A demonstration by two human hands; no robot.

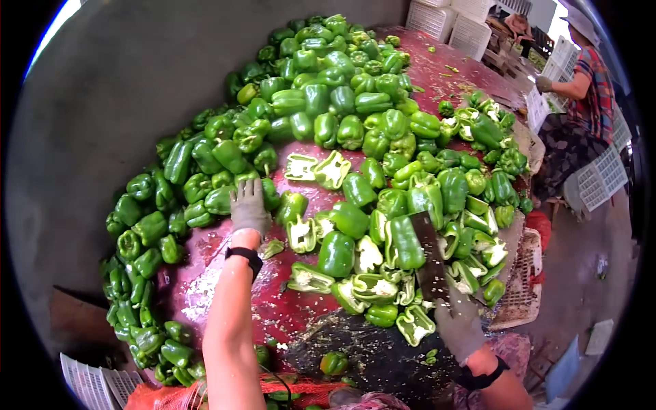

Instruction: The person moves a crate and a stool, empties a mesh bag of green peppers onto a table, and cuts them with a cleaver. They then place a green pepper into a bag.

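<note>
My left hand (249,207), in a grey glove, reaches over whole green bell peppers (220,200) at the left of a wet red tabletop (287,318); whether it grips one cannot be told. In my gloved right hand (459,324) is a broad-bladed knife (431,261), its dark blade flecked with seeds and lying beside a large green pepper (407,242). Around the blade are many halved peppers (376,288) showing pale cores. Two cut halves (318,169) lie cut side up near the middle. A large heap of whole peppers (328,77) rises at the far side.
A dark, seed-strewn board (359,348) covers the near edge, by an orange mesh bag (302,385). A plastic basket (517,287) stands off the right edge. White crates (435,20) are stacked at the back. Another person (589,97) sits at the upper right beside more crates.
</note>
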